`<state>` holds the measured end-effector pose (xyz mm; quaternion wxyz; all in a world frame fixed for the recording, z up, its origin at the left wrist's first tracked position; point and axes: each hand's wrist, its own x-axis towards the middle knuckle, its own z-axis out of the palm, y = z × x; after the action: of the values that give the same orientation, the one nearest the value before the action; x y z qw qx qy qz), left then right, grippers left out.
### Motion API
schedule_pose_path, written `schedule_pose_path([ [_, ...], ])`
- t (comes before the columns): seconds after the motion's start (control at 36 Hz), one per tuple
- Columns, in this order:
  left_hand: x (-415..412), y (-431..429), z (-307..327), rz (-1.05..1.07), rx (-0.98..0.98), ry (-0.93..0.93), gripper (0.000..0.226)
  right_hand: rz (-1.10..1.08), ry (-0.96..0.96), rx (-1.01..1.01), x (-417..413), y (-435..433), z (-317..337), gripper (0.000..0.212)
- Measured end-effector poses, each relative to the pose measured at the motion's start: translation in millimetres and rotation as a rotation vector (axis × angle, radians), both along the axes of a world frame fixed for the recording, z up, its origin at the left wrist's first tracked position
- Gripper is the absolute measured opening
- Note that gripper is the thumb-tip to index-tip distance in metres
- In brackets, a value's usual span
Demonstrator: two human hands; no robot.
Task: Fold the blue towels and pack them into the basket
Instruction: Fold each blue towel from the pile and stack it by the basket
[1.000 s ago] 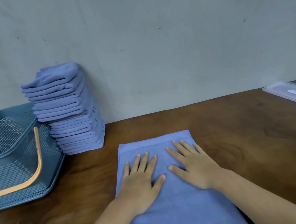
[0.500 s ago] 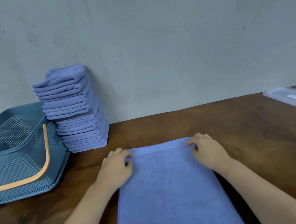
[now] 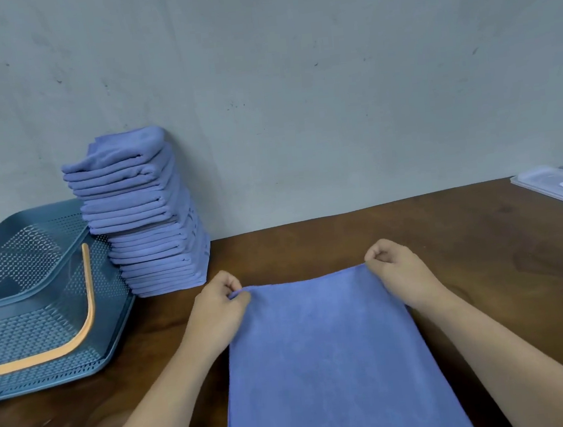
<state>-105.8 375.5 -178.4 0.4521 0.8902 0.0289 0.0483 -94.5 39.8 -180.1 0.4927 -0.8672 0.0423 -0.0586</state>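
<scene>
A blue towel [image 3: 328,357] lies lengthwise on the brown table in front of me, its near end running out of the bottom of the view. My left hand [image 3: 218,309] pinches its far left corner. My right hand [image 3: 399,272] pinches its far right corner. The far edge between the two hands is lifted slightly off the table. A tall stack of folded blue towels [image 3: 142,213] leans against the wall at the back left. Left of the stack sits a dark blue perforated basket [image 3: 37,298] with an orange handle [image 3: 78,336] lying down inside it; no towels show in it.
A grey wall [image 3: 330,88] closes off the table's far side. A clear plastic lid [image 3: 559,186] lies at the far right edge. Bare brown table [image 3: 482,245] stretches to the right of the towel and between the towel and the basket.
Both hands lay flat on the towel a second ago. They slid out to its far corners and now pinch them, raising the far edge a little.
</scene>
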Motion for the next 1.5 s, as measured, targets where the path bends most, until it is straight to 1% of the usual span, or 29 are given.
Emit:
schedule_pose_path([
  [0.03, 4.8, -1.4, -2.1, 0.009, 0.032, 0.018, 0.007, -0.022, 0.018, 0.001, 4.5, 2.3, -2.9, 0.011],
  [0.08, 9.2, -2.6, -10.2, 0.020, 0.090, 0.033, 0.009, -0.063, 0.047, -0.060, 9.5, 3.8, -16.3, 0.013],
  [0.17, 6.0, -2.0, -20.7, 0.039, 0.091, 0.014, 0.011, -0.094, -0.014, -0.148, 7.5, 4.5, -36.4, 0.016],
  [0.22, 4.2, -0.9, -21.5, 0.015, 0.088, 0.025, 0.014, -0.090, -0.050, -0.159, 5.1, 5.4, -40.2, 0.014],
  [0.28, 4.8, 2.0, -20.7, -0.024, 0.105, 0.039, 0.019, -0.067, -0.040, -0.154, 3.9, 6.1, -38.4, 0.013],
  [0.36, 3.7, 5.4, -17.7, -0.053, 0.130, 0.052, 0.022, -0.034, -0.027, -0.148, 3.1, 4.5, -40.2, 0.023],
  [0.42, 1.8, 3.8, -10.2, -0.039, 0.119, -0.004, 0.022, -0.024, -0.036, -0.180, 1.7, 3.6, -43.8, 0.030],
  [0.5, 4.7, -2.2, 4.4, 0.006, 0.071, -0.128, 0.019, -0.018, -0.053, -0.214, 0.9, 4.5, -47.6, 0.035],
  [0.56, 10.2, -5.8, 6.5, 0.012, 0.098, -0.167, 0.018, -0.022, -0.057, -0.219, 0.6, 4.6, -48.1, 0.036],
  [0.67, 18.5, -2.8, -23.7, -0.029, 0.190, -0.133, 0.020, -0.021, -0.074, -0.212, 0.5, 4.6, -49.8, 0.032],
  [0.75, 18.3, 3.2, -46.9, -0.052, 0.220, -0.162, 0.018, -0.017, -0.088, -0.196, 2.5, 5.0, -48.9, 0.030],
  [0.89, 19.7, 6.3, -52.1, -0.065, 0.220, -0.162, 0.020, -0.063, -0.179, -0.144, 13.0, 8.2, -31.8, 0.026],
  [0.94, 20.5, 7.5, -51.6, -0.059, 0.205, -0.147, 0.020, -0.054, -0.164, -0.213, 18.3, 10.7, -32.9, 0.025],
  [1.03, 21.9, 7.8, -51.2, -0.038, 0.199, -0.127, 0.018, -0.049, -0.125, -0.374, 21.3, 12.0, -49.1, 0.025],
  [1.08, 23.5, 7.4, -48.8, -0.009, 0.170, -0.118, 0.018, -0.075, -0.136, -0.429, 21.1, 11.8, -56.0, 0.024],
  [1.17, 30.4, 8.6, -42.2, 0.062, 0.086, -0.138, 0.018, -0.105, -0.152, -0.438, 22.6, 12.7, -57.8, 0.023],
  [1.19, 33.1, 9.3, -41.2, 0.073, 0.086, -0.149, 0.018, -0.109, -0.153, -0.437, 23.5, 12.7, -58.4, 0.022],
  [1.33, 37.7, 8.6, -51.4, 0.031, 0.220, -0.160, 0.013, -0.105, -0.136, -0.450, 27.2, 10.6, -60.2, 0.022],
  [1.44, 37.3, 8.2, -56.6, 0.057, 0.250, -0.188, 0.018, -0.073, -0.084, -0.411, 35.7, 7.2, -50.2, 0.022],
  [1.5, 37.7, 7.8, -57.1, 0.060, 0.259, -0.189, 0.018, -0.103, -0.105, -0.412, 38.7, 6.1, -44.5, 0.020],
])
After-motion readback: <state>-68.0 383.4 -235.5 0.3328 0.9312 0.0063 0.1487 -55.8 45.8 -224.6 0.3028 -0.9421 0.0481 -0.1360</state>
